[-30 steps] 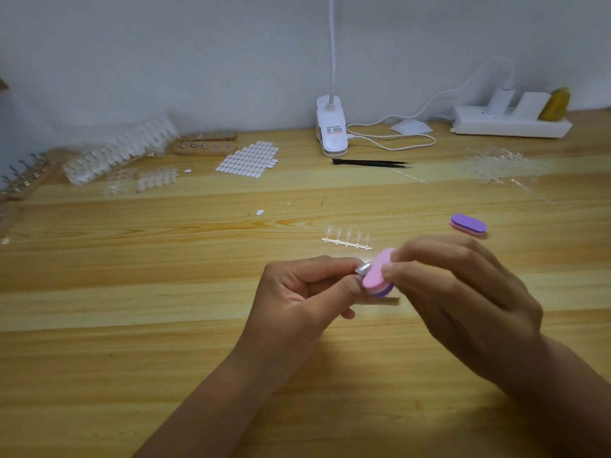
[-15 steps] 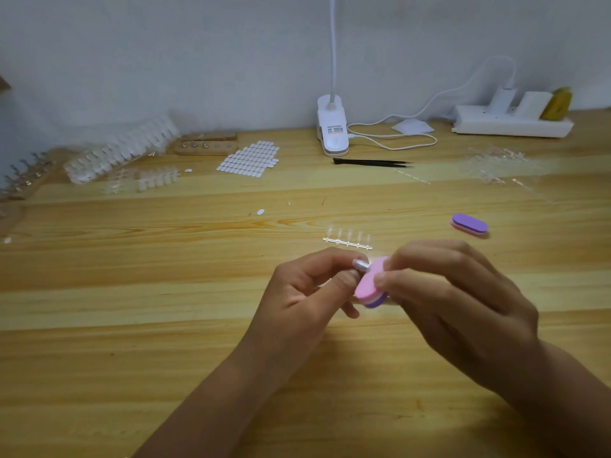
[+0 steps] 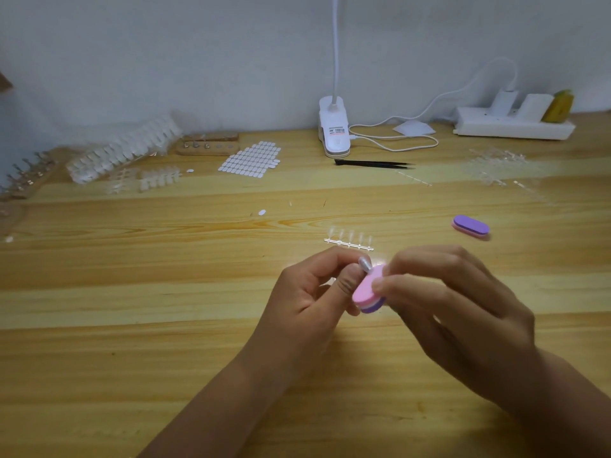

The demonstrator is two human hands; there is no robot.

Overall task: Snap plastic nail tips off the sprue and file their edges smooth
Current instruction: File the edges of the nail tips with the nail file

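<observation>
At the middle of the wooden table (image 3: 139,325) the left hand (image 3: 314,295) pinches a small clear nail tip (image 3: 364,263) between curled forefinger and thumb, so that the tip pokes out at the hand's two o'clock. The right hand (image 3: 459,312) grips an oval pink-and-purple nail buffer (image 3: 363,292) with thumb and bent fingers closed on its far end, and the buffer's pink face lies against the nail tip. Just beyond the hands, at twelve o'clock, a clear sprue (image 3: 348,243) with several tips attached rests flat on the wood, apart from both hands. At two o'clock lies a second buffer (image 3: 471,227), purple side up. Farther back at twelve o'clock are black tweezers (image 3: 373,163) and a white clip lamp (image 3: 334,135); a white power strip (image 3: 512,128) sits by the wall at one o'clock. A sheet of white adhesive tabs (image 3: 251,159) lies at eleven o'clock, with stacks of clear tips (image 3: 122,153) at ten o'clock.
</observation>
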